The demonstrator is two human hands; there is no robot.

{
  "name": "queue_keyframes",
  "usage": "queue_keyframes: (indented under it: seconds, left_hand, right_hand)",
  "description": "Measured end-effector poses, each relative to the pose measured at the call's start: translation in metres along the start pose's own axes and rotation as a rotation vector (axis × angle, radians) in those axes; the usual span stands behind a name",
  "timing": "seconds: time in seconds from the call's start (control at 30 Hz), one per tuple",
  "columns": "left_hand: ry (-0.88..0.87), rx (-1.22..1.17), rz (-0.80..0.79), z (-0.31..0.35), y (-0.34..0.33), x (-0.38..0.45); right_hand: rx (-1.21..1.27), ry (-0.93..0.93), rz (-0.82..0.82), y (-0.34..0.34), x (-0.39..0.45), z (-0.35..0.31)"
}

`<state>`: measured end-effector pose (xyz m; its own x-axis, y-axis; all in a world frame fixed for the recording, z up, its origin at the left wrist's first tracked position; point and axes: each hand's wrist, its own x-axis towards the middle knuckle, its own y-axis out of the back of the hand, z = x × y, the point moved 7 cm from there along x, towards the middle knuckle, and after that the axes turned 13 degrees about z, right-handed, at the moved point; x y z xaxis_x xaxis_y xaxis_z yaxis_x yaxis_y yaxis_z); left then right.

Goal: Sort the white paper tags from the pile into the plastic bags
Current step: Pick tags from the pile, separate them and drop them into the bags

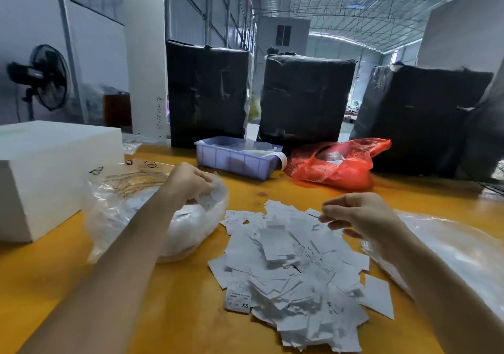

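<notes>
A pile of white paper tags (294,269) lies on the yellow table in front of me. To its left sits a clear plastic bag (114,206) with white tags inside. My left hand (188,180) reaches into that bag's mouth with curled fingers; what it holds is hidden by the bag and blur. My right hand (360,216) hovers over the far right part of the pile, fingers loosely bent, with nothing seen between them. A second clear plastic bag (463,261) lies at the right, partly under my right forearm.
A white box (46,173) stands at the left. A lilac plastic bin (231,160) and a red plastic bag (338,165) sit behind the pile. Three black wrapped bales (305,97) line the table's far edge. A fan (46,77) stands at the far left.
</notes>
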<state>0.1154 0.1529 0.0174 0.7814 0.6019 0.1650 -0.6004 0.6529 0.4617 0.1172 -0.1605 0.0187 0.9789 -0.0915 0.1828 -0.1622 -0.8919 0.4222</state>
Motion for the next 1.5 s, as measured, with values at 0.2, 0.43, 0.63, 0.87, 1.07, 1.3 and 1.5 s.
queue_keyframes:
  seconds: [0.2, 0.43, 0.63, 0.87, 1.07, 1.3, 1.5]
  left_hand:
    - [-0.061, 0.433, 0.362, -0.029, 0.063, 0.022]
    - [-0.070, 0.679, 0.424, -0.024, 0.054, 0.015]
    - [-0.344, 0.466, 0.326, 0.027, 0.008, -0.009]
    - [-0.614, 0.292, 0.086, 0.059, -0.062, -0.065]
    - [-0.671, 0.095, -0.118, 0.066, -0.096, -0.098]
    - [-0.188, -0.412, -0.666, 0.072, -0.123, -0.135]
    - [0.042, -0.500, -0.583, 0.055, -0.123, -0.125]
  right_hand:
    - [-0.401, 0.114, 0.076, 0.057, 0.018, -0.007]
    - [-0.897, -0.131, 0.108, 0.123, 0.035, 0.059]
    - [-1.075, -0.220, 0.000, 0.118, 0.024, 0.091]
    - [-0.815, -0.193, 0.235, 0.142, 0.034, 0.096]
    - [-0.538, -0.141, 0.231, 0.139, 0.037, 0.070]
    - [0.036, -0.005, -0.223, 0.036, 0.006, 0.002]
    - [0.025, 0.068, -0.322, -0.016, -0.009, -0.001]
